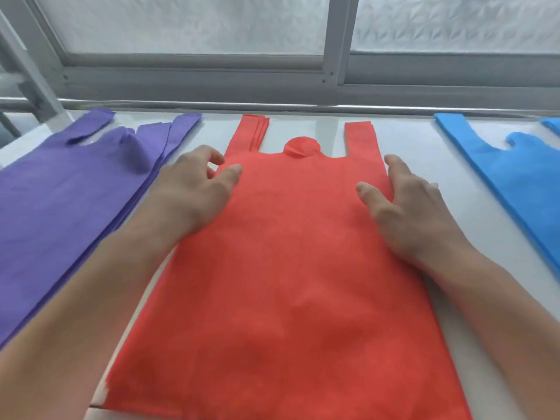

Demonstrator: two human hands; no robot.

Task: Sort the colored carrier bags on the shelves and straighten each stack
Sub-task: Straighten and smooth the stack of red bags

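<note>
— Red stack [272, 283] lies nearest, running off the shelf's [400, 137] front edge. What about the hands?

— Left hand [194, 192] rests at its left side, fingers loosely spread, thumb on the fabric. Right hand [406, 201] presses flat along the right side, fingers straight.

— And beyond them?

— Purple stack [60, 201] lies toward the left end, fanned and uneven; blue stack [515, 171] toward the right end.

A white shelf [403, 140] is seen under 3 flat stacks: purple bags [60, 195], red bags [285, 268] and blue bags [521, 183], set well apart.
</note>
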